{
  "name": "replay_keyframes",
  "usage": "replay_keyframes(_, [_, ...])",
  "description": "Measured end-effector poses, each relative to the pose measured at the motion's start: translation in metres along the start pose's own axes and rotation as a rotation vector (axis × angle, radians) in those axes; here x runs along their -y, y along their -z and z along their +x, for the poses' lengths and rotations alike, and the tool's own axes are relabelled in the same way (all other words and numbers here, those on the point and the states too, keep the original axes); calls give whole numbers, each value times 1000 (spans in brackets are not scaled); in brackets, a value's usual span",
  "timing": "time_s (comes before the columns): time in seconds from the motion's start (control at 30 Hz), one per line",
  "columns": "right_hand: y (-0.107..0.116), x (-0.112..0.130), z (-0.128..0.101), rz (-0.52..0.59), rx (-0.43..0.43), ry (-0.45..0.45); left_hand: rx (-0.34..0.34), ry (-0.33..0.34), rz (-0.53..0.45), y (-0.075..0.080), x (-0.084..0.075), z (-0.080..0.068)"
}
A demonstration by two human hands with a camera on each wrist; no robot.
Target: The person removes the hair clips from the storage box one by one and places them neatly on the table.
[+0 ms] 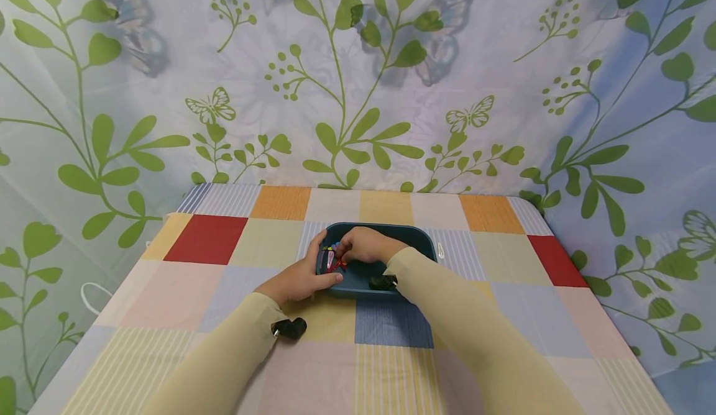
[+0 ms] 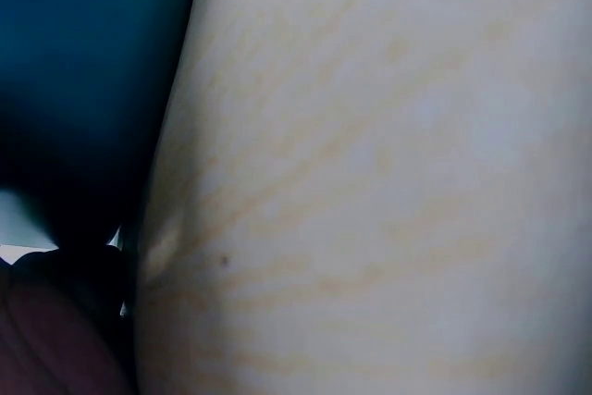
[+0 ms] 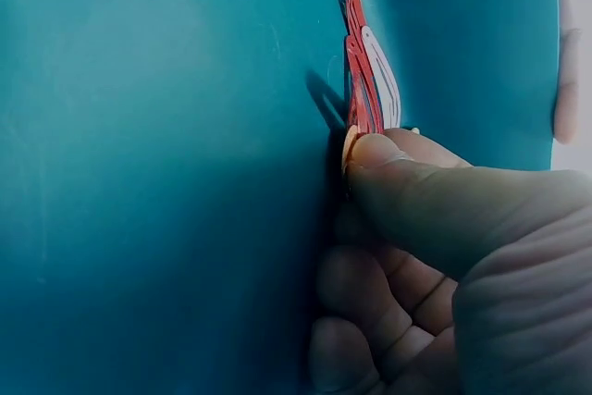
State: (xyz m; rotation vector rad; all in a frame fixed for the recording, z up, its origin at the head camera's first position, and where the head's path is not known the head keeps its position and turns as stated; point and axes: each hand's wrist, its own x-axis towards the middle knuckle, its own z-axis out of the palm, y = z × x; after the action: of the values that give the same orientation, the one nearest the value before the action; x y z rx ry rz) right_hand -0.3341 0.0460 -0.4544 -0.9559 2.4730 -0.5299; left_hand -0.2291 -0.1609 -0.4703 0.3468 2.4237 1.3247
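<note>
teal plastic tray [image 1: 416, 236] at centre of the head view, on a checked cloth over the worktop [image 1: 212, 241]. inside it, toward its left wall, a red hair clip [image 3: 359, 80] with a white clip [image 3: 381, 76] just behind, seen close in the upper middle of the right wrist view. right hand [image 1: 365, 245] reaching into the tray, thumb [image 3: 435, 191] and curled fingers pinching the lower end of the red clip. left hand [image 1: 302, 278] gripping the left rim of the tray, thumb over the edge, fingers outside. left wrist view filled mostly by a pale sleeve [image 2: 388, 173], with dark tray wall at upper left.

probably in the middle of lifting one clip out. best to keep the tray firmly steadied with the left hand, to pinch only the red clip and not the white one touching it, then to raise it straight up and clear of the wall. cannot tell whether the two clips are hooked together, so a slow pull seems safer.
</note>
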Motion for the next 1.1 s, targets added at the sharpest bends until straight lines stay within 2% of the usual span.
replay_keyframes(0.5, [1, 3, -2, -10, 0, -5, -1, -2, 14, 0, -1, 0])
replay_keyframes(0.73, [4, 2, -8, 44, 15, 20, -1, -4, 25, -1, 0, 0])
replay_keyframes(0.9, [8, 0, -11, 72, -2, 33, -3, -2, 28, -1, 0, 1])
replay_keyframes(1.1, [16, 1, -19, 160, -49, 2, -4, -11, 17, -1, 1, 1])
